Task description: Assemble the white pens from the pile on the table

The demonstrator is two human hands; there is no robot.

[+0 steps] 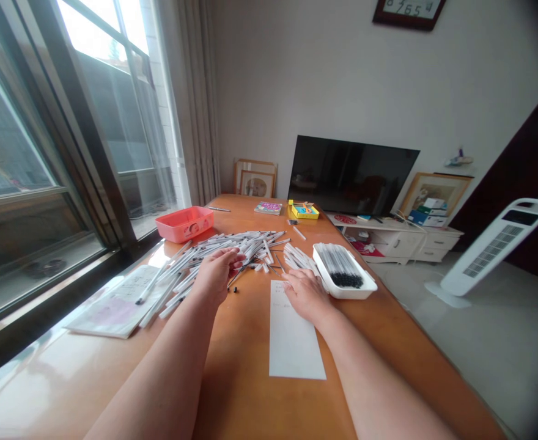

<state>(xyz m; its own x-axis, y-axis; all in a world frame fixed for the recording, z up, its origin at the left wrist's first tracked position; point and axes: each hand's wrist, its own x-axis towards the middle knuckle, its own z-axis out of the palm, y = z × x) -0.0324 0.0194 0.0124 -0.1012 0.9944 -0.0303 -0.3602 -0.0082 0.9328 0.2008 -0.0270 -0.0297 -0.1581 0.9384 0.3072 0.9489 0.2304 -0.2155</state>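
Observation:
My left hand point(216, 276) is over the right edge of a loose heap of white pen barrels point(191, 269). Its fingers are curled together, and what they hold, if anything, does not show clearly. A thin dark refill point(238, 275) and small black pen parts point(235, 289) lie close by its fingertips. My right hand point(306, 294) rests palm down with fingers stretched out, over the top of a white paper sheet point(294, 348) and against a row of white barrels point(299, 258). Right beside it, a white tray point(356, 294) holds clear pens with black ends lined up side by side.
A red plastic box point(177, 231) stands behind the heap. A notebook point(113, 308) lies at left under some barrels. Farther back are a booklet point(268, 208) and a yellow box point(304, 212). The window borders the table's left side; a white tower fan point(489, 250) stands at right.

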